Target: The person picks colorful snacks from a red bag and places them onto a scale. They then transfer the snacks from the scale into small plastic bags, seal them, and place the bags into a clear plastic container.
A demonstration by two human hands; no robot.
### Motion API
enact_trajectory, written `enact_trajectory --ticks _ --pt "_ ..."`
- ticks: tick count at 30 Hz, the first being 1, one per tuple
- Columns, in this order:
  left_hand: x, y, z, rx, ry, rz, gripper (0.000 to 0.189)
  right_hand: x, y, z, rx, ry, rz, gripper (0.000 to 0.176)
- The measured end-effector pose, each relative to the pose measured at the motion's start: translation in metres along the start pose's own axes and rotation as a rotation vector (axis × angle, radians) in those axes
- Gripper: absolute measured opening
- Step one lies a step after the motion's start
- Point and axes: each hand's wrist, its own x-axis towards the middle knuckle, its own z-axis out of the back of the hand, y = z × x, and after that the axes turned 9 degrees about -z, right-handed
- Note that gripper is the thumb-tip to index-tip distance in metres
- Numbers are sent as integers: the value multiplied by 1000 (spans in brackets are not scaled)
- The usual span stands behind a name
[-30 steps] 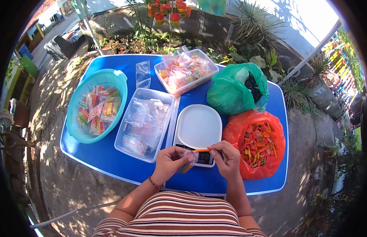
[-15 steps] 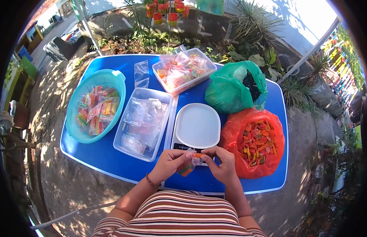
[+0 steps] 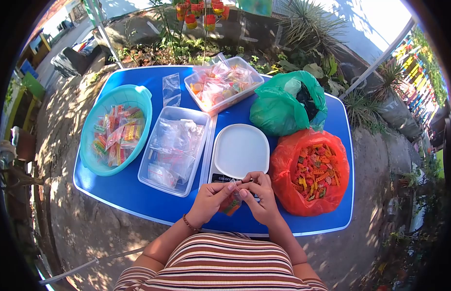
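A small clear plastic bag (image 3: 230, 205) with orange and green pieces inside hangs between my hands, in front of the kitchen scale (image 3: 242, 151). My left hand (image 3: 209, 200) is closed on the bag's left upper edge, thumb against fingers. On the other side, my right hand (image 3: 260, 196) pinches the bag near its opening, with its fingers curled over the top. The hands nearly touch and cover part of the scale's front panel. To the right stands an open red plastic bag (image 3: 279, 165) full of red, orange and yellow ridged pieces.
A turquoise basket (image 3: 88, 138) holds filled packets. Beside it, a clear tub (image 3: 144, 167) holds plastic bags. Farther back are another tub (image 3: 237, 103) of packets, a flat clear bag (image 3: 171, 90) and a green plastic bag (image 3: 271, 109). All stand on the blue table (image 3: 126, 194).
My right hand has moved left to the mouth of the small bag. The orange piece in its fingertips no longer shows there. My left hand keeps its hold.
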Motion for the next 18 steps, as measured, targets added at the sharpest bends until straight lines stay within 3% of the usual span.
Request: enact_trajectory --ticks 3,6,9,12,15,18 --pt "3 12 0 93 -6 -118 40 0 2 5 -35 85 -26 21" --pt "2 12 -3 67 -10 -115 41 3 6 14 -13 64 4 15" --pt "4 17 5 201 29 -166 37 4 9 20 -106 33 55 8" --pt "-1 3 2 240 37 -96 28 4 -1 17 95 5 63 11" --pt "2 8 -2 181 -31 -277 22 -1 -3 14 232 -11 -140 14" --pt "0 7 -5 78 -75 -262 17 -3 -11 16 153 -25 -55 12"
